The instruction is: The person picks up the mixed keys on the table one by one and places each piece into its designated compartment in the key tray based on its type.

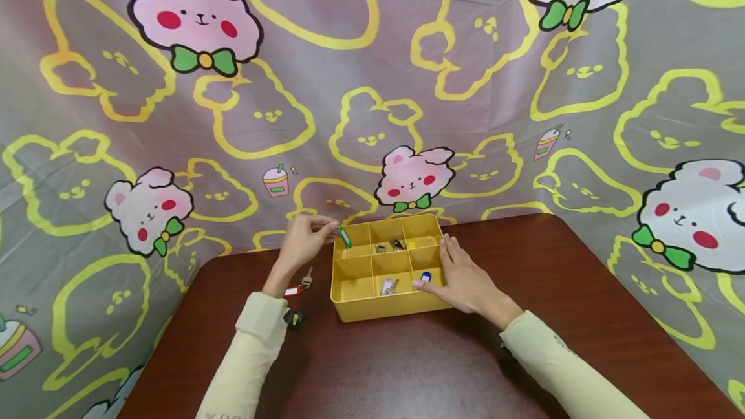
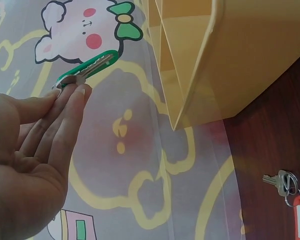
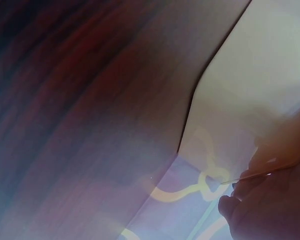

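My left hand (image 1: 304,240) pinches a key (image 2: 96,65) with a green tag (image 1: 345,238) between thumb and fingertips, at the back left corner of a yellow divided box (image 1: 390,307). In the head view the tag overlaps the back left compartment. My right hand (image 1: 470,282) rests on the box's right side, fingers straight along the wall and thumb reaching over the front right compartment. A blue tag (image 1: 426,276) lies in that compartment. The front middle one holds a key with a pale tag (image 1: 387,286). Dark-tagged keys (image 1: 397,245) lie in the back middle, a yellow tag (image 1: 412,245) back right.
Left of the box, a key with a red tag (image 1: 293,291) lies on the brown table (image 1: 372,367). Nearer my left sleeve is a black item (image 1: 295,320) with a yellow-green mark. A patterned cloth (image 1: 361,115) hangs right behind the table's back edge.
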`<state>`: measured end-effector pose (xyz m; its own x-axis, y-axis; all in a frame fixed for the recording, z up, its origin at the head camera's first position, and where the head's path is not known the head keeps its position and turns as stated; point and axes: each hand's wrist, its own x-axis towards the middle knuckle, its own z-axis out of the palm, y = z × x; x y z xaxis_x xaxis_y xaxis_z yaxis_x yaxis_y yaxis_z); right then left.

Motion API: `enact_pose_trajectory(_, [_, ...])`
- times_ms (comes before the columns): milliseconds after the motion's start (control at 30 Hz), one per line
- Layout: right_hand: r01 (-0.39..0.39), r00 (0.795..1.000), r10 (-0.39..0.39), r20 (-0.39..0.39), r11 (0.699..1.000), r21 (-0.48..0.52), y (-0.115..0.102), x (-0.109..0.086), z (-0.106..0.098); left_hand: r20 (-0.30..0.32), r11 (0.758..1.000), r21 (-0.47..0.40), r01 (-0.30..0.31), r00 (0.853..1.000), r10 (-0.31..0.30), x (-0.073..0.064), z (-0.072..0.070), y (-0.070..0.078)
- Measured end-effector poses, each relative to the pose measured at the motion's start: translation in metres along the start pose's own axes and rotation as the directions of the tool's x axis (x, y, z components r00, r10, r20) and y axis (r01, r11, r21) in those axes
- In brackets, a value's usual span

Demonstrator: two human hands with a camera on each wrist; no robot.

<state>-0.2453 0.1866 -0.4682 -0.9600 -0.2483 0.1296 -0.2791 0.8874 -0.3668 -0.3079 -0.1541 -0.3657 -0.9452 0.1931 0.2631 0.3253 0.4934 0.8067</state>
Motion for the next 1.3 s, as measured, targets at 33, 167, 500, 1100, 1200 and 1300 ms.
enact_pose_trajectory(33, [0.0, 1.0, 0.0, 0.0, 1.0, 0.0, 0.0, 0.0, 0.0, 0.004, 1.0, 0.002, -0.001, 1.0, 0.001, 0.001, 0.0, 0.0])
enact_pose_trajectory(167, [0.004, 1.0, -0.004, 0.001, 1.0, -0.004, 0.0, -0.001, -0.001, 0.018, 1.0, 0.015, 0.002, 1.0, -0.002, 0.004, 0.003, 0.0])
enact_pose_trajectory(500, [0.019, 1.0, -0.02, -0.013, 0.999, -0.042, 0.001, -0.001, -0.002, 0.014, 0.999, 0.026, 0.019, 1.0, -0.02, 0.014, 0.006, 0.004])
enact_pose_trajectory(1100, [0.008, 1.0, -0.008, -0.006, 1.0, -0.026, 0.001, 0.002, 0.001, 0.005, 1.0, 0.01, 0.025, 1.0, -0.025, 0.036, 0.012, 0.008])
enact_pose_trajectory(1200, [0.007, 1.0, -0.007, -0.009, 1.0, -0.028, 0.001, 0.002, 0.001, 0.004, 0.999, -0.007, 0.033, 0.999, -0.033, 0.038, 0.014, 0.005])
enact_pose_trajectory(1300, [0.006, 1.0, -0.006, -0.007, 1.0, -0.028, 0.001, 0.001, 0.001, 0.001, 0.999, -0.016, 0.045, 0.999, -0.045, 0.04, 0.016, 0.003])
